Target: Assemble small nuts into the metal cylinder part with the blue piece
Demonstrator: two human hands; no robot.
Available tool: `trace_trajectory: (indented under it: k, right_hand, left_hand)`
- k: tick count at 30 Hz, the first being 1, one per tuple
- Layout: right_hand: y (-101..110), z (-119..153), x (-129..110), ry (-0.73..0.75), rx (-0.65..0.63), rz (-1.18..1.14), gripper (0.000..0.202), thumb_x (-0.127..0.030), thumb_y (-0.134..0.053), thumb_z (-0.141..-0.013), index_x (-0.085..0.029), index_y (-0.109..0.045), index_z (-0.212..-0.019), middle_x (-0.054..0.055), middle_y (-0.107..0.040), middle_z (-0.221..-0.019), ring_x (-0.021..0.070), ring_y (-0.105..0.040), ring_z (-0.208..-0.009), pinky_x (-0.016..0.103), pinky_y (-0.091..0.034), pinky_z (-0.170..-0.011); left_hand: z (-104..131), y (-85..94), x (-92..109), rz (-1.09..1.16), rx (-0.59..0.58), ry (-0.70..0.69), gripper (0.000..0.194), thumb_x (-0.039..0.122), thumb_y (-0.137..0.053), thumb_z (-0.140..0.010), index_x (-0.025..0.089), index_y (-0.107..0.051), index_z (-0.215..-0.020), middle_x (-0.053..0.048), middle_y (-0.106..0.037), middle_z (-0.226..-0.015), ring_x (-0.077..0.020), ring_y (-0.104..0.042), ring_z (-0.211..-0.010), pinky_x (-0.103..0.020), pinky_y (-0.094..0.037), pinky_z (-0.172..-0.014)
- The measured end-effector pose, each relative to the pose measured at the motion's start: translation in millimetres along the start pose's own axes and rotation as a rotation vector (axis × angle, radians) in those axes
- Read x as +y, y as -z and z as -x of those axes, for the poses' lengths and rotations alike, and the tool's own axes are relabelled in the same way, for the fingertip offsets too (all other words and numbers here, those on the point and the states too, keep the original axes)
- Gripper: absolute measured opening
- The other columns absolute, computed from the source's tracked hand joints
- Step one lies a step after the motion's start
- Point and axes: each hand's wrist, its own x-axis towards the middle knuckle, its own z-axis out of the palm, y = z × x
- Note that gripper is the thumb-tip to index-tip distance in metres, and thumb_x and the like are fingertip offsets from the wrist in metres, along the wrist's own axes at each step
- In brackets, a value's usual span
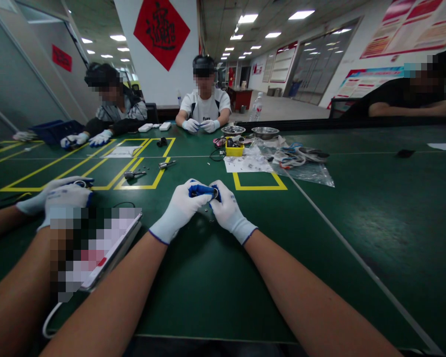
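Both my hands wear white gloves with blue palms and meet above the green table point(208, 287). My left hand point(184, 204) is closed, with its thumb and fingers against a small round part point(215, 193) that has a pale metal rim. My right hand point(226, 207) wraps the other side of this part. The gloves cover most of it, so its kind cannot be made out. On the table just below my hands lie several tiny metal pieces point(206, 210). Two metal parts with thin shafts, one nearer point(133, 174) and one farther point(166, 164), lie ahead to the left.
A co-worker's gloved hands point(67, 198) are close on my left, beside a white box-like device point(113, 248) with a cable. Ahead stand a yellow bin point(234, 149), metal bowls point(265, 132) and a plastic bag with cords point(301, 156). Two people sit across the table; another is at right.
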Motion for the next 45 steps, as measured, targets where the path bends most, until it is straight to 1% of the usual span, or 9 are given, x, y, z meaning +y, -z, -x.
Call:
trace_trajectory:
  k: [5, 9, 16, 22, 27, 31, 34, 40, 45]
  right_hand:
    - [-3, 1, 2, 0.031, -0.004, 0.012, 0.019, -0.020, -0.048, -0.073, -0.025, -0.049, -0.092, 0.004, -0.059, -0.089, 0.0239, -0.058, -0.084, 0.039, -0.051, -0.083]
    - [-5, 3, 3, 0.050, 0.000, 0.026, 0.024, -0.019, -0.047, -0.072, -0.025, -0.048, -0.095, 0.005, -0.059, -0.092, 0.0249, -0.059, -0.086, 0.040, -0.052, -0.084]
    - [-6, 4, 6, 0.069, -0.011, 0.063, 0.026, -0.017, -0.047, -0.072, -0.024, -0.048, -0.097, 0.006, -0.059, -0.095, 0.0260, -0.059, -0.089, 0.041, -0.052, -0.085]
    - [-7, 4, 7, 0.032, -0.055, 0.102, 0.027, -0.015, -0.049, -0.072, -0.024, -0.050, -0.097, 0.007, -0.059, -0.096, 0.0262, -0.059, -0.090, 0.042, -0.052, -0.087]
    - [-7, 4, 6, 0.002, -0.080, 0.129, 0.026, -0.016, -0.049, -0.072, -0.023, -0.052, -0.096, 0.006, -0.060, -0.095, 0.0255, -0.058, -0.089, 0.041, -0.051, -0.084]
    - [-4, 4, 5, -0.013, -0.089, 0.115, 0.025, -0.017, -0.050, -0.072, -0.023, -0.053, -0.096, 0.006, -0.061, -0.094, 0.0249, -0.058, -0.087, 0.039, -0.050, -0.082]
    - [-2, 4, 5, -0.028, -0.082, 0.097, 0.021, -0.018, -0.050, -0.073, -0.025, -0.050, -0.093, 0.004, -0.061, -0.090, 0.0242, -0.058, -0.084, 0.038, -0.050, -0.079]
    - [-3, 3, 7, -0.034, -0.080, 0.099, 0.023, -0.017, -0.050, -0.072, -0.025, -0.050, -0.094, 0.004, -0.060, -0.091, 0.0244, -0.059, -0.086, 0.039, -0.050, -0.082]
    - [-6, 4, 6, -0.021, -0.117, 0.141, 0.021, -0.018, -0.050, -0.074, -0.025, -0.050, -0.094, 0.005, -0.060, -0.092, 0.0262, -0.060, -0.088, 0.040, -0.050, -0.082]
  left_hand:
    - [0, -2.8, -6, 0.011, -0.004, 0.043, 0.024, 0.034, -0.082, -0.063, 0.017, -0.069, -0.075, 0.000, -0.069, -0.074, -0.0207, -0.067, -0.078, -0.035, -0.054, -0.079]
    - [0, -5.8, -9, 0.090, 0.007, 0.103, 0.028, 0.036, -0.084, -0.059, 0.017, -0.067, -0.072, 0.001, -0.067, -0.069, -0.0175, -0.063, -0.071, -0.031, -0.051, -0.072]
    - [-2, -6.9, -11, 0.190, -0.035, 0.171, 0.030, 0.037, -0.086, -0.056, 0.017, -0.065, -0.065, 0.002, -0.062, -0.063, -0.0144, -0.058, -0.063, -0.030, -0.049, -0.068]
    - [-6, -3.7, -15, 0.012, -0.006, 0.167, 0.023, 0.030, -0.083, -0.057, 0.017, -0.066, -0.067, 0.002, -0.065, -0.064, -0.0165, -0.060, -0.065, -0.032, -0.050, -0.069]
    - [-4, -2.3, -12, -0.125, -0.010, 0.098, 0.019, 0.029, -0.079, -0.063, 0.018, -0.064, -0.068, 0.002, -0.065, -0.067, -0.0182, -0.063, -0.069, -0.032, -0.050, -0.070]
    - [-3, 0.5, -11, -0.138, -0.082, 0.028, 0.020, 0.032, -0.077, -0.067, 0.018, -0.062, -0.066, 0.002, -0.063, -0.067, -0.0172, -0.062, -0.068, -0.030, -0.049, -0.067]
    - [-2, 1.0, -10, -0.127, -0.126, 0.021, 0.022, 0.036, -0.075, -0.071, 0.018, -0.064, -0.069, 0.002, -0.064, -0.069, -0.0169, -0.062, -0.067, -0.030, -0.049, -0.065]
    - [-2, -2.6, -10, -0.150, -0.069, 0.049, 0.015, 0.030, -0.075, -0.068, 0.017, -0.066, -0.071, 0.000, -0.065, -0.073, -0.0180, -0.063, -0.071, -0.031, -0.050, -0.069]
    - [-3, 2.1, -6, -0.184, -0.100, 0.074, 0.014, 0.025, -0.076, -0.068, 0.016, -0.069, -0.076, 0.000, -0.067, -0.074, -0.0184, -0.062, -0.073, -0.032, -0.050, -0.072]
